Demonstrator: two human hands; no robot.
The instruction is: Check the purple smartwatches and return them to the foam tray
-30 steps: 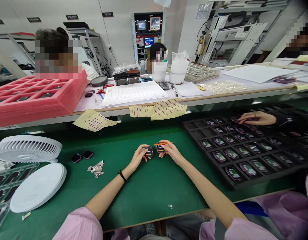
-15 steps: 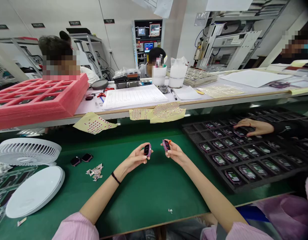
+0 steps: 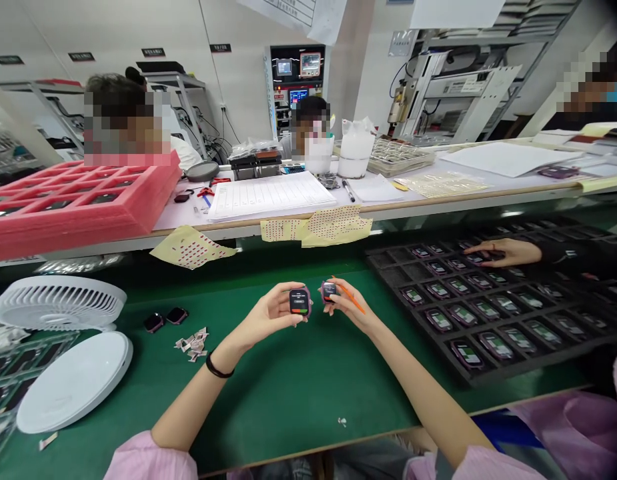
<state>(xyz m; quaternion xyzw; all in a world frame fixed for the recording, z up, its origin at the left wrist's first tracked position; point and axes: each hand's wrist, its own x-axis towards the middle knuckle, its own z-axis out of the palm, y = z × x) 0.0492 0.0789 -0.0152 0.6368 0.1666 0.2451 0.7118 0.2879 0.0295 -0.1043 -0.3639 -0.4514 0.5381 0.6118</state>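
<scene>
My left hand [image 3: 269, 315] is closed around the edges of a smartwatch [image 3: 299, 302] with a purple case; its lit screen faces me with text and an orange-green strip. My right hand [image 3: 352, 305] grips a second purple smartwatch [image 3: 329, 291], screen lit, a little apart from the first. A thin orange stick [image 3: 349, 295] also lies across the fingers of that hand; its kind is unclear. Both hands are above the green mat [image 3: 288, 400]. Two dark-screened watches [image 3: 165, 318] rest on the mat at the left, near a small heap of whitish strips [image 3: 193, 344].
A black foam tray [image 3: 468, 320] with rows of watches fills the right, where a co-worker's hand [image 3: 511, 252] reaches in. A white fan [image 3: 73, 380] stands left. Above the mat runs a shelf [image 3: 418, 208] with a pink foam tray [image 3: 153, 193], papers and white tubs.
Both watches have turned so their screens face me more, and their displays are lit. The orange stick shows at greater length. The co-worker's hand has shifted slightly left.
</scene>
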